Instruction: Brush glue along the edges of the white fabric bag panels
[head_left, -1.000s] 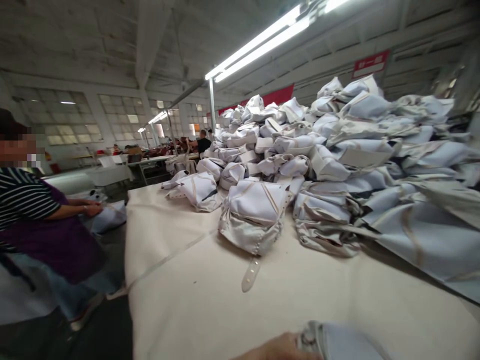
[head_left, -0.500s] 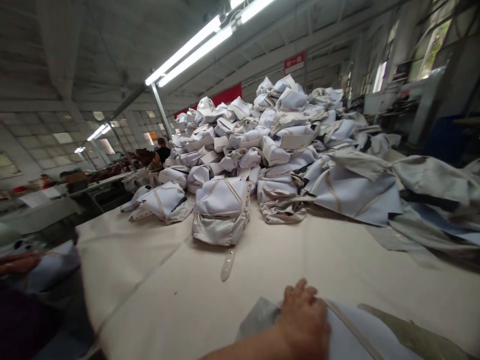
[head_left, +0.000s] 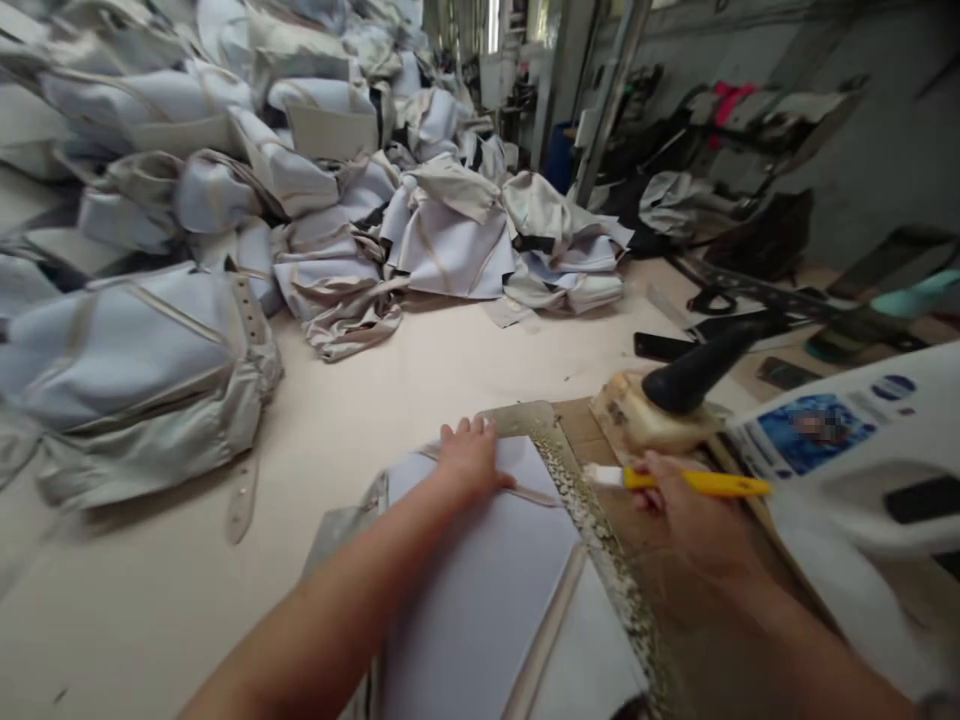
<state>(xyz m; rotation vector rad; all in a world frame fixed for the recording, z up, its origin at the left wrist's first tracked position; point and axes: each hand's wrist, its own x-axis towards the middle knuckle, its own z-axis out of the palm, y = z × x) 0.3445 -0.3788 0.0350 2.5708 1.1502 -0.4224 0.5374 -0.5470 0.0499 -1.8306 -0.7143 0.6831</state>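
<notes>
My left hand [head_left: 472,462] lies palm down with fingers extended on a pale lavender-white fabric panel [head_left: 480,570] with beige strips. In my right hand [head_left: 694,520] is a yellow-handled paintbrush [head_left: 727,485], its pale bristles pointing left over the panel's right side. A strip crusted with dried, glue-like residue [head_left: 600,530] runs along the panel's right edge. Brown cardboard [head_left: 637,545] lies under and beside my right hand. Just beyond the brush stands a stained yellowish container [head_left: 645,415] with a black cone-shaped top [head_left: 697,370].
A large heap of white and grey sewn bag pieces [head_left: 315,120] covers the back and left. One bag piece [head_left: 150,360] with a hanging strap [head_left: 241,500] lies nearer. At right are a white plastic jug [head_left: 847,480], a black phone-like object [head_left: 664,347] and scissors [head_left: 712,300].
The view has swung right and down. My right hand, holding the paintbrush, and the container are now visible. My left hand still rests on the fabric panel.
</notes>
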